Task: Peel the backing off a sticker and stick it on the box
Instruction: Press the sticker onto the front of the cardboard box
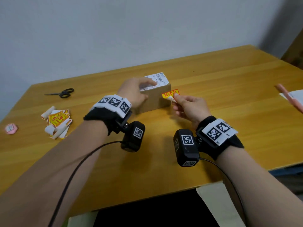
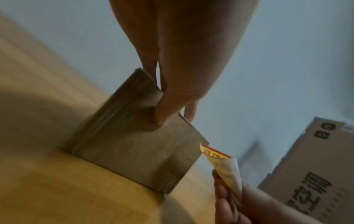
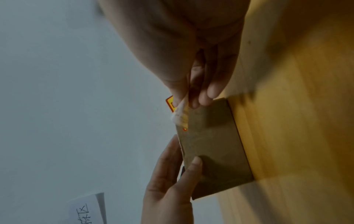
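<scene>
- Steadying the box (image 1: pixel 155 97): left hand (image 1: pixel 133 91) sits over its left end, fingers laid across the white shipping label (image 1: pixel 158 79) on top, thumb pressed on the near face. Likely purpose: keep the box from sliding on the worktop (image 1: pixel 213 79) while the sticker goes on.
- Right hand (image 1: pixel 188 105) pinches the sticker (image 1: pixel 170 93) between thumb and fingertips, holding it up just beside the box's right end, printed yellow-and-red face toward the person.
- White backing (image 1: pixel 171 99) curls away at the lower corner under the pinch; looks partly peeled, not fully off. Right wrist view shows the same curl (image 3: pixel 179 115) close to the box edge.
- Whether the sticker touches the cardboard: cannot tell.
- Judged stage: peel under way, sticking not yet done.
- Far left: heap of spare stickers and shed backings (image 1: pixel 56 122), scissors (image 1: pixel 63 92), well apart from the work.
</scene>
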